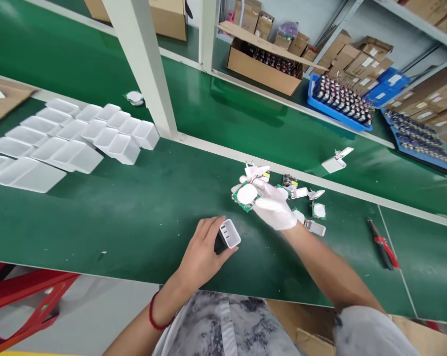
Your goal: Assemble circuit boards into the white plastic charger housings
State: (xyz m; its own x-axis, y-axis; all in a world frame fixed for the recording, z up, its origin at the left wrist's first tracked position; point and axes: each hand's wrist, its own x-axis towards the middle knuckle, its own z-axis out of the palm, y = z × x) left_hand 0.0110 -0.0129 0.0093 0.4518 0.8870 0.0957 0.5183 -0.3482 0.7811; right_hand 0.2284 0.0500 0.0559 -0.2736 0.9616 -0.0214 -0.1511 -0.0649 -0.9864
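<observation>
My bare left hand (203,249) is closed around a small white charger housing (231,234), its open end toward me and slots showing in one inner wall. In a white glove, my right hand (273,205) grips a green circuit board (247,195) with a round white pad on its face. A white plug piece with two prongs (256,170) shows just above those fingers. Beyond the right hand lie several more boards, among them one with a white pad (319,210), and a white plastic end piece (315,228).
Many white housings (78,155) stand in rows on the green bench at the left. Red-handled pliers (386,252) lie at the right. A white post (142,64) rises from the bench. Behind the ledge are a cardboard box (264,74) and a blue tray (338,118) of parts.
</observation>
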